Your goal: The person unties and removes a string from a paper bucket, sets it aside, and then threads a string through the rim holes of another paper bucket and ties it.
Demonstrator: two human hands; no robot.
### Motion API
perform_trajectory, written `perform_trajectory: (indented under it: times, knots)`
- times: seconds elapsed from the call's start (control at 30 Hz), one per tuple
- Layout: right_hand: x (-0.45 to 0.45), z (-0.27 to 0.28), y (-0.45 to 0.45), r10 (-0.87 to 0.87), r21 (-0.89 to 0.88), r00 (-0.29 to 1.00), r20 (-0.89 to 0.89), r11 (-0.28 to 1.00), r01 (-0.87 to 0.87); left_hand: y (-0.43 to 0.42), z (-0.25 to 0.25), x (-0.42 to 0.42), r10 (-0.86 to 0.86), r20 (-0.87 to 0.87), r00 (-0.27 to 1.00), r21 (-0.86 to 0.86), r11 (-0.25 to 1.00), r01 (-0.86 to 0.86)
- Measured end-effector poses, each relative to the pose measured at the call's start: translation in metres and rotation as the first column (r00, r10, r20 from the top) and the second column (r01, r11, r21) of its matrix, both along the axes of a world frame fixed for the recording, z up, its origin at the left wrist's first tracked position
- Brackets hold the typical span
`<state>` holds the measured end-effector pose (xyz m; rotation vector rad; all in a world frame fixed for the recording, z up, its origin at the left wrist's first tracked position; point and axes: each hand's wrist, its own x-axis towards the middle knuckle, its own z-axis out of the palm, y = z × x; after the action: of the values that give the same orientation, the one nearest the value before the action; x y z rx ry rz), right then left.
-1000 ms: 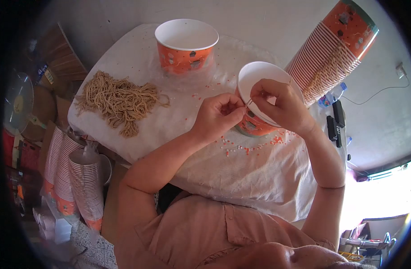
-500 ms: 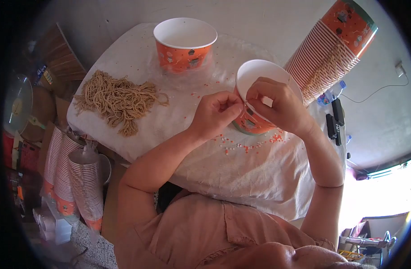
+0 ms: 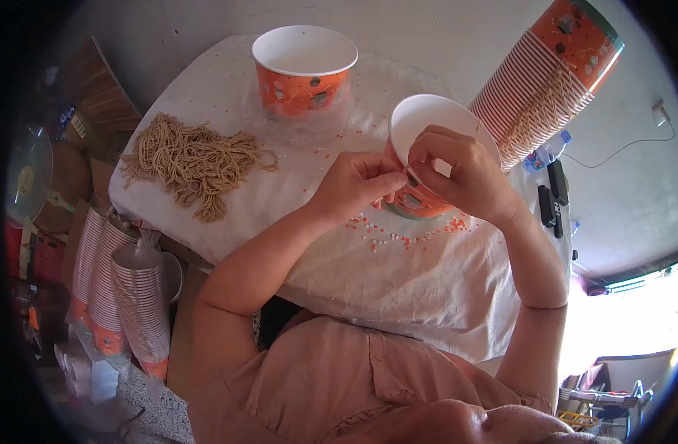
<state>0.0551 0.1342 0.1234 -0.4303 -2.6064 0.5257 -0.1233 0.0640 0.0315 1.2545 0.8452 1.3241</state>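
Observation:
An orange printed paper bucket (image 3: 422, 201) with a white inside stands at the table's right side, both hands at its near rim. My left hand (image 3: 359, 183) is closed in a pinch against the bucket's left side, just under the rim. What lies between its thumb and finger is too small to make out. My right hand (image 3: 457, 164) reaches over the opening, its fingers curled and pinching the rim close to the left fingertips. A short bit of beige cord (image 3: 479, 129) shows at the bucket's far right rim. Small orange and white paper dots (image 3: 409, 240) lie scattered below the bucket.
A heap of beige cords (image 3: 194, 166) lies at the table's left. Another orange bucket (image 3: 305, 92) stands at the back on clear plastic. A tall leaning stack of buckets (image 3: 538, 96) is at the right. More stacked buckets (image 3: 140, 296) stand beside the table, lower left.
My left hand's fingers have shifted slightly, with the thumb now straighter and closer to the rim. My right hand stays nearly in place at the bucket.

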Motion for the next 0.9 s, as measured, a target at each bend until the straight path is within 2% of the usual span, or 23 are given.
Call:
perform_trajectory:
  times: [0.1, 0.37, 0.67, 0.8, 0.87, 0.9]
  knots:
    - [-0.001, -0.001, 0.001, 0.004, 0.037, 1.000, -0.004, 0.999, -0.004, 0.001, -0.002, 0.000, 0.013, -0.014, 1.000, 0.001, 1.000, -0.013]
    - [-0.003, -0.005, 0.002, -0.070, -0.089, 0.998, -0.004, 0.994, 0.069, 0.000, -0.001, -0.001, -0.016, -0.002, 1.000, 0.035, 0.999, 0.017]
    - [-0.004, 0.001, 0.002, -0.163, -0.066, 0.987, 0.015, 0.984, 0.164, 0.000, -0.001, 0.000, -0.037, -0.010, 0.999, 0.030, 0.999, 0.037]
    - [0.001, 0.005, 0.007, -0.117, -0.047, 0.992, 0.051, 0.992, 0.119, 0.000, -0.001, 0.000, -0.034, -0.025, 0.999, 0.013, 0.999, 0.034]
    - [0.004, 0.001, 0.011, -0.046, -0.013, 0.997, -0.066, 0.999, 0.045, 0.001, -0.002, 0.001, -0.024, -0.023, 0.999, 0.014, 1.000, 0.024]
    - [0.005, 0.002, 0.011, -0.046, -0.013, 0.997, -0.066, 0.999, 0.045, 0.001, -0.002, 0.001, -0.015, -0.021, 1.000, 0.014, 1.000, 0.015]
